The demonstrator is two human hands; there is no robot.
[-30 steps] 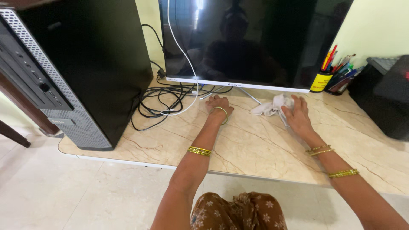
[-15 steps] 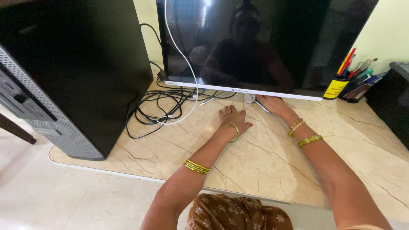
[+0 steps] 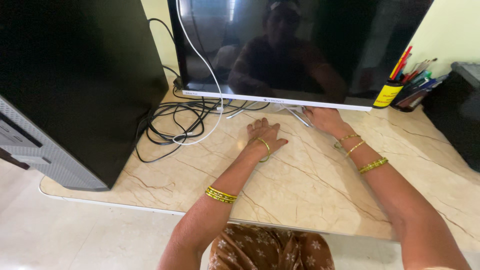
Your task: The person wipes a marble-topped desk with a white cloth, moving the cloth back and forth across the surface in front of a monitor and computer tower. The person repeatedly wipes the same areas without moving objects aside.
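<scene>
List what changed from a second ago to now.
The right hand slid the white cloth left, under the monitor; the cloth is now almost hidden there. The left hand stayed flat on the marble tabletop. Cables and pen holder unchanged.

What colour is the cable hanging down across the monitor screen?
White, in the head view: the cable hangs down across the dark monitor and loops onto the desk.

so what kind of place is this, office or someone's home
Most likely a home computer corner. A monitor and a black tower computer stand on a low marble-patterned table with tangled cables and a pen holder; the left hand rests flat on it, the right hand reaches under the monitor.
</scene>
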